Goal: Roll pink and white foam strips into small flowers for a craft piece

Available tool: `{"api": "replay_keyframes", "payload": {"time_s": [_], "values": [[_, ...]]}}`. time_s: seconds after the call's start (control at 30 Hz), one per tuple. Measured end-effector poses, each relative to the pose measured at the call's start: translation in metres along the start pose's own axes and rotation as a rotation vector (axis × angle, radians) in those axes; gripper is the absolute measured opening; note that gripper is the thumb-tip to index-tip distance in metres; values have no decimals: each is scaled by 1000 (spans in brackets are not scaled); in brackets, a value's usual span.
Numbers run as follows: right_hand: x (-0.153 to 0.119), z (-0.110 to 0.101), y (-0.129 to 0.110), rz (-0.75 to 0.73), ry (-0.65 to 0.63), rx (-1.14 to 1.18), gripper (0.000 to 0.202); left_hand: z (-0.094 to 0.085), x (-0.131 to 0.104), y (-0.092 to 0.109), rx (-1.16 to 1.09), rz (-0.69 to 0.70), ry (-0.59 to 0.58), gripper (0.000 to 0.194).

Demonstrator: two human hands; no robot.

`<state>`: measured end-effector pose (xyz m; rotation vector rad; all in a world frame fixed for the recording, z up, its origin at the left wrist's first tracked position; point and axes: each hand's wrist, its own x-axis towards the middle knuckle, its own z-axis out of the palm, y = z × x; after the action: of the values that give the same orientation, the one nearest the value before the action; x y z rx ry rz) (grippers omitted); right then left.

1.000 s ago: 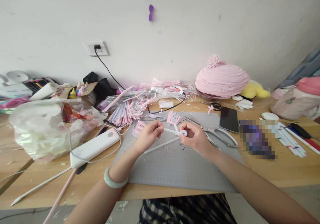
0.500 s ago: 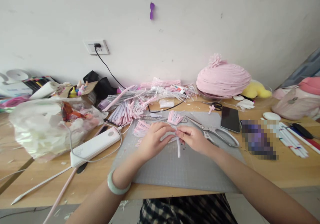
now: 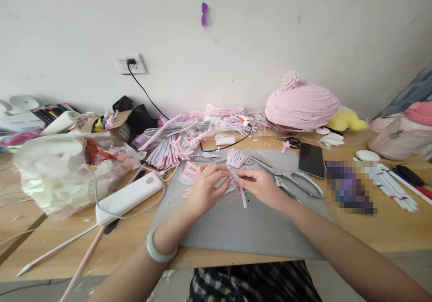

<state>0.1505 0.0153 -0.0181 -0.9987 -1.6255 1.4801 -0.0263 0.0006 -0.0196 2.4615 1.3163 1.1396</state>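
Here we are above the grey cutting mat (image 3: 243,236), left hand (image 3: 207,188) and right hand (image 3: 260,186) almost touching, 2 sets of fingers pinching a pale strip (image 3: 244,200)! Its free end pokes out just below the right fingers, towards the wearer. Right beyond the fingers, there's a bundle of pink and lilac pieces (image 3: 236,158); to their left, pink pieces (image 3: 189,172) peek out beside the left hand. Near the fingers on the right, silver scissors (image 3: 305,185), and farther right a dark phone (image 3: 311,160). Well left of the fingers, a white power bank (image 3: 128,197) rests on the desk (image 3: 70,248).
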Motion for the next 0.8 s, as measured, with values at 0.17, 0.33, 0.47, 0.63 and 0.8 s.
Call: {"api": "replay_keyframes", "payload": {"time_s": [0.17, 0.33, 0.47, 0.63, 0.8], "values": [[-1, 0, -1, 29, 28, -9, 38, 0, 2, 2, -71, -111, -23, 8], [-3, 2, 1, 35, -5, -70, 37, -1, 1, 3, -6, -50, 87, 7], [-6, 7, 2, 28, 5, -77, 34, -5, -1, 3, 112, 55, 213, 6], [-7, 8, 4, -12, 18, -31, 36, -8, -1, 2, 206, 156, 180, 7], [-7, 10, 5, -42, 24, -44, 34, -5, -2, 2, 254, 152, 203, 4]]}}
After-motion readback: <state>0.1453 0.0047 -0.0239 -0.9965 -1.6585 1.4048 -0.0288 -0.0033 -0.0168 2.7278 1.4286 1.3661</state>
